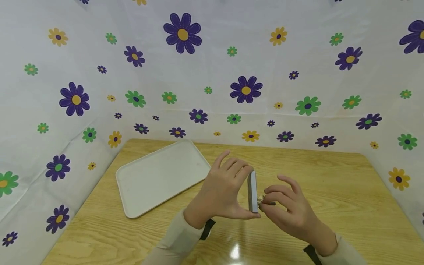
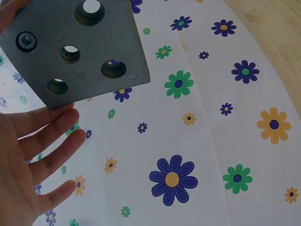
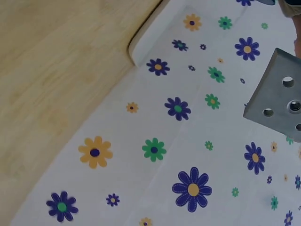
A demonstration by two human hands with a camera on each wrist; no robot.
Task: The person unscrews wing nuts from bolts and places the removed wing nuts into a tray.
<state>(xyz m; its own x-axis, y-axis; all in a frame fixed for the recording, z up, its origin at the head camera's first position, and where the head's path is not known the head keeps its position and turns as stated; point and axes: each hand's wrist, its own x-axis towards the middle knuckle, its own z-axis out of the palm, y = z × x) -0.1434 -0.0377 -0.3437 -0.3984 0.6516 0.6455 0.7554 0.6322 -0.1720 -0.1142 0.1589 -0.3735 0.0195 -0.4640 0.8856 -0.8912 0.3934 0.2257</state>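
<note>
My left hand (image 1: 223,191) grips a grey metal plate (image 1: 253,193) by its edges, with the thumb below and the fingers above, and the plate stands on edge over the table. Several round holes pierce the plate (image 2: 99,42) in the left wrist view; one is threaded, and another holds a socket-head screw (image 2: 26,42). At the plate's right side, my right hand (image 1: 294,211) pinches a small metallic piece (image 1: 260,202), mostly hidden by the fingers; its kind is unclear. The right wrist view shows the plate (image 3: 268,94) but not the right fingers.
A white rectangular tray (image 1: 159,184) lies at the left on the wooden table (image 1: 344,191). White cloth (image 1: 212,66) printed with flowers surrounds the table's back and sides.
</note>
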